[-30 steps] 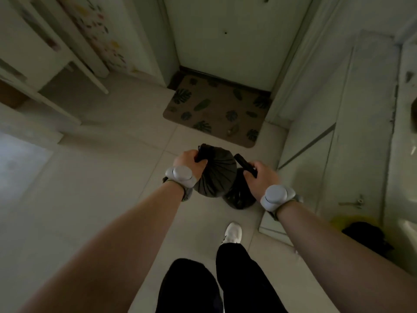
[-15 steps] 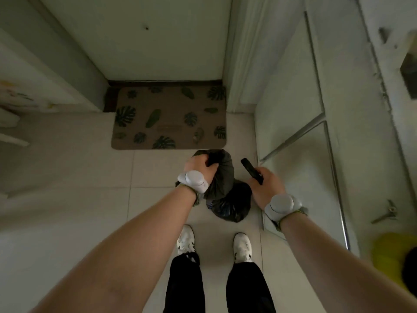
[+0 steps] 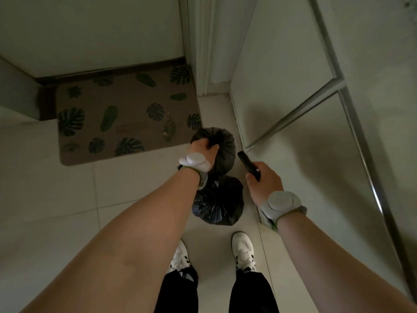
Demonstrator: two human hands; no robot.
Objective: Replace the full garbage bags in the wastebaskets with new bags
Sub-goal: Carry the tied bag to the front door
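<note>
Looking down, I saw my white shoes (image 3: 243, 251) on the pale floor tiles (image 3: 67, 188). Just ahead of them a full black garbage bag (image 3: 217, 201) hung or rested low; I could not tell which. My left hand (image 3: 202, 150) was clamped on the neck of a second bag (image 3: 222, 143), hanging straight below that grip. My right hand (image 3: 262, 181), beside them, gripped a slim dark object (image 3: 248, 166) pointing forward. Beyond lay a leaf-patterned doormat (image 3: 124, 118) before a door (image 3: 90, 30).

Home entryway: doormat (image 3: 126, 118), door (image 3: 90, 32)
</note>
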